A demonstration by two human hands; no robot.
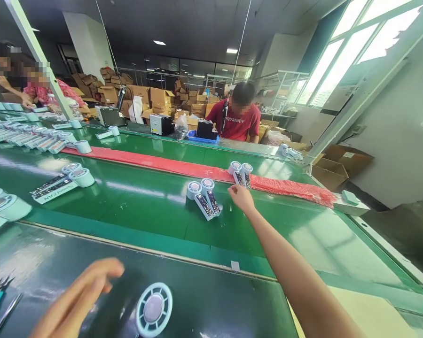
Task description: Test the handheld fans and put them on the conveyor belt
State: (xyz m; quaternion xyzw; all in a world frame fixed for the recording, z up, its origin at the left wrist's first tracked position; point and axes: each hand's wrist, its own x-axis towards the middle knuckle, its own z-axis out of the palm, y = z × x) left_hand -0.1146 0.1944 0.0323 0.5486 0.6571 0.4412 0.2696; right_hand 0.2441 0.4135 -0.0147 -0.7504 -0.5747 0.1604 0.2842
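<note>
My right hand [241, 197] reaches far over the green belt. Its fingers are curled around the lower end of a light-blue handheld fan [235, 172], one of a pair on the red strip; the fingertips are partly hidden. Closer to me, another pair of handheld fans [206, 199] lies with dark circuit boards showing in the handles. My left hand [88, 286] hovers over the dark near surface, fingers stretched out, holding nothing. Right of it is a single fan head [154, 310], its handle mostly cut off by the frame edge.
Further fans [65, 183] lie on the belt [144, 202] at left, with a long row behind. A red strip [162, 162] runs along the belt. Pliers and tweezers [5, 317] lie at lower left. A co-worker in red [238, 115] sits opposite; others are at far left.
</note>
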